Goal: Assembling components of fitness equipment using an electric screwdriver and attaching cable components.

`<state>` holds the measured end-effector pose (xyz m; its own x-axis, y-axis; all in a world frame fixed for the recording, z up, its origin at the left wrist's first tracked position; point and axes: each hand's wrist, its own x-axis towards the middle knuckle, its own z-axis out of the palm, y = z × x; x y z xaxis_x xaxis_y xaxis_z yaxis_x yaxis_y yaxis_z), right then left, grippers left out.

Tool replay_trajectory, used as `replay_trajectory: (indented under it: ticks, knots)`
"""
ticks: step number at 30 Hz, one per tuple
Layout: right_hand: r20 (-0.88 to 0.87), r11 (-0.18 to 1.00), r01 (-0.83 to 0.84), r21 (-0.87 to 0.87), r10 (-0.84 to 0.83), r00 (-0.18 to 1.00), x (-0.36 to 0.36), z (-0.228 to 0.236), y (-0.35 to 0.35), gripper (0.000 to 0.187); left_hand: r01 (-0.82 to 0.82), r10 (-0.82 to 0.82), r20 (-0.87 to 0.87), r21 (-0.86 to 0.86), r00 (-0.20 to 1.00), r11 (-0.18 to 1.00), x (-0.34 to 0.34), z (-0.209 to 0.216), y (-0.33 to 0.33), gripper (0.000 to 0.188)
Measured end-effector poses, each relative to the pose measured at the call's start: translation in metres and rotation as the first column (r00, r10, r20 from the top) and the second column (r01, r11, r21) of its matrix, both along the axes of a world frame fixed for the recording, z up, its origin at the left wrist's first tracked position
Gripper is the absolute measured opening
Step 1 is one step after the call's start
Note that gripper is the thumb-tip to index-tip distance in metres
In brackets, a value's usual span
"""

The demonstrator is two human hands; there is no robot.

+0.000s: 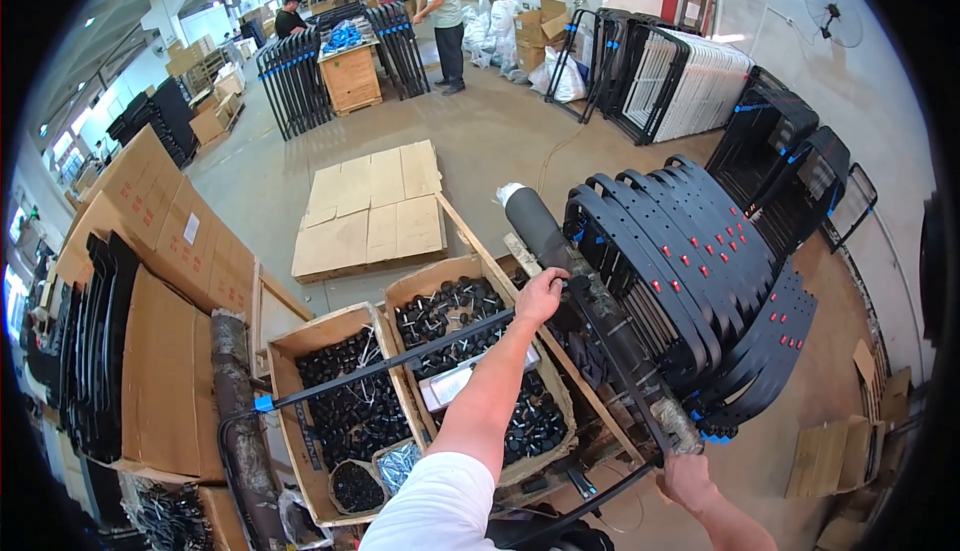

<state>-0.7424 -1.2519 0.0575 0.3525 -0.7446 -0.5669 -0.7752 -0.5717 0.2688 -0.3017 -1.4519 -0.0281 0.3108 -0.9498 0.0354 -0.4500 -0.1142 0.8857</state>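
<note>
I hold a large black tubular metal frame with both hands. My left hand is closed round its far corner, and my right hand grips its near right corner. A blue piece sits on the frame's left end. The frame's right side lies along a dark padded rail with a worn wrapping. Below the frame are cardboard boxes of black round-headed screw-in feet. A small white box rests among them, partly behind my left forearm. Silver bolts fill a small container.
A stack of curved black panels with red pieces stands right of the rail. Flattened cardboard lies on the floor ahead. Another padded rail is at left, beside large cartons. Several people work at a far wooden table.
</note>
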Motion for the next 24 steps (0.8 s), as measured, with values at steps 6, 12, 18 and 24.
replay_trajectory:
  ticks: [6,12,18,24]
  knots:
    - [0.088,0.997,0.028,-0.065,-0.023,0.996,0.024,0.011,0.0,0.045,-0.112,0.12,0.067,-0.117,0.991,0.987,0.007,-0.015,0.003,0.028]
    - [0.15,0.993,0.12,-0.021,-0.116,0.982,0.024,0.004,-0.005,0.055,-0.107,0.101,0.087,0.068,0.991,0.992,-0.003,0.01,0.008,0.045]
    - [0.135,0.966,0.252,-0.057,-0.243,0.961,0.023,-0.018,-0.006,0.069,-0.06,0.066,0.336,-0.028,0.94,0.998,0.022,-0.006,0.013,0.091]
    - [0.19,0.957,0.288,-0.048,-0.274,0.943,0.012,-0.027,-0.005,0.069,-0.687,0.681,0.259,-0.084,0.685,0.722,0.107,0.0,0.03,0.052]
